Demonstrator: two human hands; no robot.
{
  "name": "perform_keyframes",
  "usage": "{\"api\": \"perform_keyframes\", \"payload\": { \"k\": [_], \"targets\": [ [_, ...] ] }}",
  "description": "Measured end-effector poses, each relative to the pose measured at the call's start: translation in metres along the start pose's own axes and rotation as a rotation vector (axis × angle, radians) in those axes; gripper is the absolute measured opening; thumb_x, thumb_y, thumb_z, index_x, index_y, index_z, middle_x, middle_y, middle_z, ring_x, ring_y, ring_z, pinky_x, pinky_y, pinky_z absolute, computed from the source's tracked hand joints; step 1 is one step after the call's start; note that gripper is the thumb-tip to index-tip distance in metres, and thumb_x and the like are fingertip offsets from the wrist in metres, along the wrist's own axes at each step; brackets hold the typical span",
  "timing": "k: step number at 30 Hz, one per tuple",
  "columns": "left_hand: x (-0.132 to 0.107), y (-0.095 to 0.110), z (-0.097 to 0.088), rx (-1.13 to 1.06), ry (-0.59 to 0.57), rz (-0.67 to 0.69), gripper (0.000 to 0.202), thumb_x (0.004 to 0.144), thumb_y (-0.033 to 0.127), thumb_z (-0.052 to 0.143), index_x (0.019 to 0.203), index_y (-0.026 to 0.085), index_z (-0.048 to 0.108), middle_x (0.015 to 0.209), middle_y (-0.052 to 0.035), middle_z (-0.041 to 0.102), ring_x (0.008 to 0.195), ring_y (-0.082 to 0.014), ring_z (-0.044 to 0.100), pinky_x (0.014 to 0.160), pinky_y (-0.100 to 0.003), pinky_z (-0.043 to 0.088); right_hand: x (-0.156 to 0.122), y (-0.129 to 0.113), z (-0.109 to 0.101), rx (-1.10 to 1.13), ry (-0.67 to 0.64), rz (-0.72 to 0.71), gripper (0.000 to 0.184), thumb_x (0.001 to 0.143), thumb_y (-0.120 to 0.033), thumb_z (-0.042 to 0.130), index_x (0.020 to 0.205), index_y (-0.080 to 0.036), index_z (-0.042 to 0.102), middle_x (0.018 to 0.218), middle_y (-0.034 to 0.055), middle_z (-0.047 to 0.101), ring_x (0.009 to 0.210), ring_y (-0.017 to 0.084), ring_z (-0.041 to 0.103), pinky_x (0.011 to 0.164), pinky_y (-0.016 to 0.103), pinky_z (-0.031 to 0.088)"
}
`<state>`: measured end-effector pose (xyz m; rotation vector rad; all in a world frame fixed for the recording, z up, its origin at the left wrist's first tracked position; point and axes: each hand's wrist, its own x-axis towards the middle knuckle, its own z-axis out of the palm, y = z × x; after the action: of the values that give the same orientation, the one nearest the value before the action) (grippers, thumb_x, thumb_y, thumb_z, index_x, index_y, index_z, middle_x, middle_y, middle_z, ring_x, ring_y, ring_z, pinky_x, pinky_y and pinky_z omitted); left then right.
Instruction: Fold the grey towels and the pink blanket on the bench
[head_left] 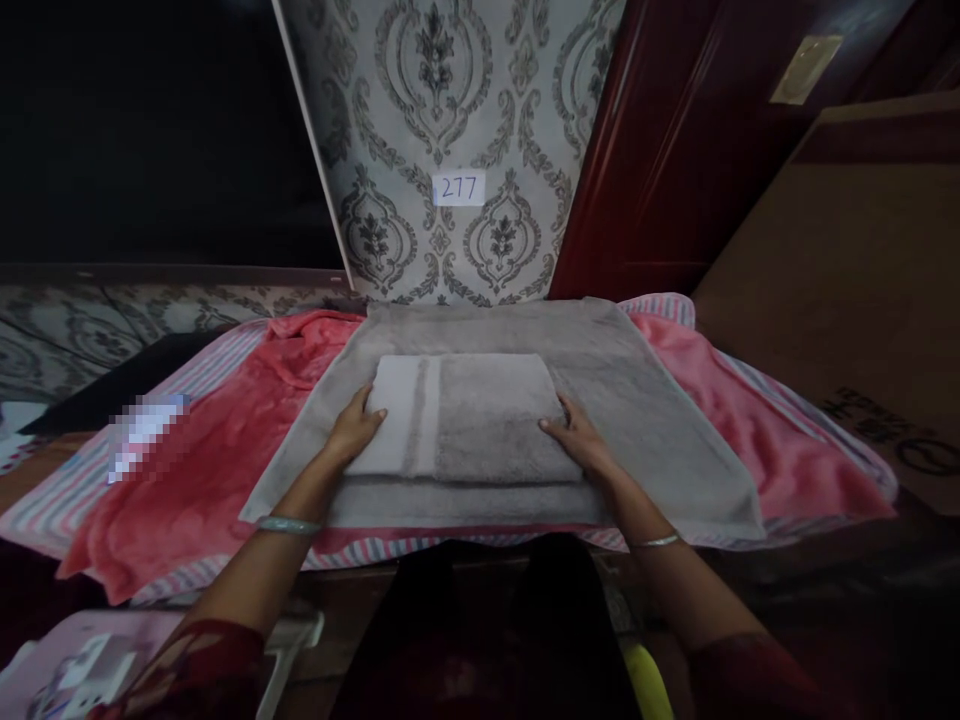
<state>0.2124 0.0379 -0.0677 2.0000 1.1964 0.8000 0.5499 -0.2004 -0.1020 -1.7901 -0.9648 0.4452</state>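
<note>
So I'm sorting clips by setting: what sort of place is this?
Likely a home or guesthouse room: damask wallpaper with a paper label reading 277, a dark red door, and a pink blanket under the folded grey towel that the left hand and right hand touch.

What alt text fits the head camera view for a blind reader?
Left hand and right hand rest on the ends of a folded grey towel lying on a larger grey towel over a pink blanket; numbered wall label behind.
</note>
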Motion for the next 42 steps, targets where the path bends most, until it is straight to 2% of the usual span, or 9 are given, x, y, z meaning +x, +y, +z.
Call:
{"api": "perform_keyframes", "payload": {
  "k": [7, 15, 19, 22, 26, 29, 33, 37, 42],
  "targets": [
    [0.003, 0.015, -0.006, 0.07, -0.07, 0.011, 0.072, 0.08, 0.031, 0.058, 0.148, 0.015, 0.042, 0.144, -0.0118, 0.057, 0.129, -0.0267, 0.057, 0.11, -0.041, 0.045, 0.003, -0.016, -0.013, 0.028, -0.02, 0.018, 0.076, 0.078, -0.042, 0.065, 0.146, -0.016, 0.046, 0.143, 0.013, 0.057, 0.129, 0.028, 0.056, 0.112, 0.045, 0.04],
    [-0.013, 0.007, -0.014, 0.407, -0.182, 0.006, 0.065, 0.085, 0.031, 0.051, 0.147, 0.013, 0.044, 0.137, -0.0111, 0.063, 0.12, -0.0227, 0.063, 0.104, -0.033, 0.049, -0.007, 0.001, -0.018, -0.323, -0.072, -0.049, 0.07, 0.082, -0.039, 0.063, 0.147, -0.016, 0.048, 0.141, 0.0142, 0.059, 0.129, 0.028, 0.056, 0.108, 0.044, 0.043],
    [0.009, 0.039, -0.019, 0.657, -0.145, 0.076, 0.052, 0.089, 0.028, 0.045, 0.137, 0.012, 0.056, 0.136, -0.0153, 0.061, 0.122, -0.0258, 0.061, 0.107, -0.035, 0.046, 0.011, -0.038, -0.027, -0.653, -0.073, -0.016, 0.06, 0.091, -0.035, 0.055, 0.147, -0.015, 0.049, 0.125, 0.0164, 0.068, 0.113, 0.029, 0.065, 0.097, 0.04, 0.049],
    [0.031, 0.08, 0.001, 0.715, -0.073, 0.195, 0.053, 0.093, 0.024, 0.039, 0.143, 0.011, 0.051, 0.15, -0.0168, 0.049, 0.14, -0.0254, 0.046, 0.115, -0.035, 0.037, 0.038, -0.089, -0.002, -0.733, 0.004, -0.185, 0.055, 0.097, -0.028, 0.044, 0.15, -0.013, 0.045, 0.146, 0.0168, 0.054, 0.13, 0.027, 0.054, 0.106, 0.036, 0.043],
    [0.044, 0.109, 0.048, 0.757, -0.023, 0.256, 0.054, 0.096, 0.024, 0.035, 0.148, 0.013, 0.044, 0.158, -0.0167, 0.039, 0.149, -0.0291, 0.031, 0.121, -0.049, 0.027, 0.061, -0.132, 0.066, -0.801, 0.0, -0.359, 0.056, 0.099, -0.028, 0.039, 0.154, -0.016, 0.039, 0.16, 0.0129, 0.036, 0.146, 0.028, 0.032, 0.117, 0.045, 0.029],
    [0.037, 0.097, 0.077, 0.833, -0.037, 0.254, 0.053, 0.099, 0.028, 0.03, 0.148, 0.014, 0.045, 0.157, -0.0167, 0.041, 0.149, -0.0318, 0.03, 0.12, -0.058, 0.024, 0.058, -0.123, 0.107, -0.829, -0.137, -0.4, 0.053, 0.101, -0.032, 0.038, 0.152, -0.022, 0.043, 0.16, 0.0087, 0.037, 0.148, 0.029, 0.029, 0.118, 0.052, 0.024],
    [0.03, 0.076, 0.088, 0.85, -0.095, 0.258, 0.055, 0.1, 0.032, 0.026, 0.147, 0.014, 0.046, 0.156, -0.0161, 0.043, 0.147, -0.0332, 0.033, 0.119, -0.06, 0.024, 0.049, -0.098, 0.129, -0.814, -0.212, -0.386, 0.054, 0.101, -0.037, 0.037, 0.154, -0.024, 0.04, 0.161, 0.0065, 0.034, 0.15, 0.028, 0.025, 0.12, 0.055, 0.017],
    [0.033, 0.074, 0.086, 0.821, -0.088, 0.268, 0.056, 0.099, 0.032, 0.026, 0.147, 0.013, 0.047, 0.155, -0.0178, 0.044, 0.147, -0.0345, 0.033, 0.118, -0.061, 0.023, 0.058, -0.094, 0.119, -0.817, -0.232, -0.38, 0.056, 0.103, -0.043, 0.035, 0.155, -0.024, 0.038, 0.162, 0.0071, 0.033, 0.15, 0.028, 0.025, 0.12, 0.052, 0.018],
    [0.038, 0.074, 0.086, 0.791, -0.097, 0.251, 0.056, 0.099, 0.033, 0.027, 0.148, 0.013, 0.046, 0.156, -0.0181, 0.042, 0.148, -0.0341, 0.031, 0.118, -0.061, 0.023, 0.077, -0.077, 0.073, -0.897, -0.167, -0.168, 0.059, 0.103, -0.049, 0.033, 0.153, -0.019, 0.04, 0.162, 0.0123, 0.033, 0.15, 0.029, 0.024, 0.12, 0.052, 0.019]
  ]
}}
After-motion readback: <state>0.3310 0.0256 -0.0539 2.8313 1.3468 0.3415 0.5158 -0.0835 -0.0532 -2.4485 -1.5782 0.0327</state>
